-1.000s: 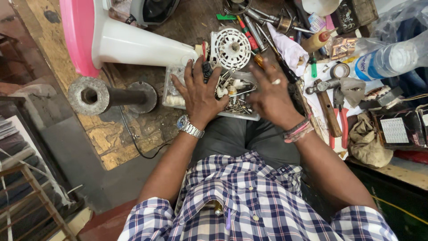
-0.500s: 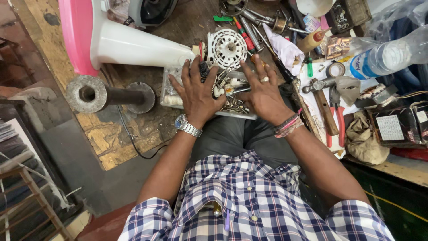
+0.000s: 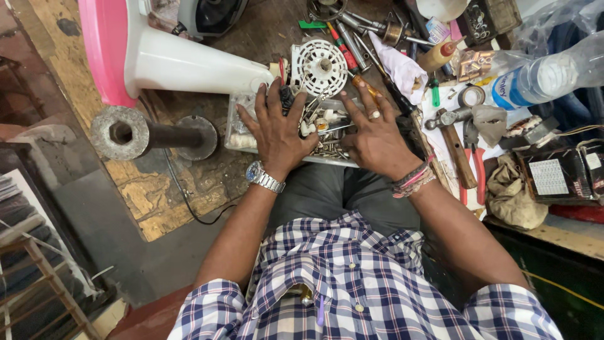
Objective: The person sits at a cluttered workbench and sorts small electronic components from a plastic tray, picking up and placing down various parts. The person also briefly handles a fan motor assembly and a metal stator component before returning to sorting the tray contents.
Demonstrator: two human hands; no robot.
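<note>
A clear plastic tray (image 3: 238,140) full of screws and small metal parts rests at the near edge of the workbench. My left hand (image 3: 277,129), with a wristwatch on its wrist, lies palm down in the tray with fingers spread over the parts. Beside it my right hand (image 3: 376,135), ringed and with wristbands, also rests flat on the parts, fingers apart. Neither hand grips anything that I can see. Just beyond the fingertips lies a white round slotted fan part (image 3: 321,67).
A pink and white fan base (image 3: 141,56) lies on its side at far left, with a rusty metal pipe stand (image 3: 148,134) below it. Screwdrivers (image 3: 341,41), a hammer (image 3: 456,148), red pliers (image 3: 479,173), a plastic bottle (image 3: 541,79) and rags crowd the right.
Both hands have stayed flat in the tray, the fingers shifting slightly among the parts. The camera has tilted a little, so the bench sits a bit lower in the view.
</note>
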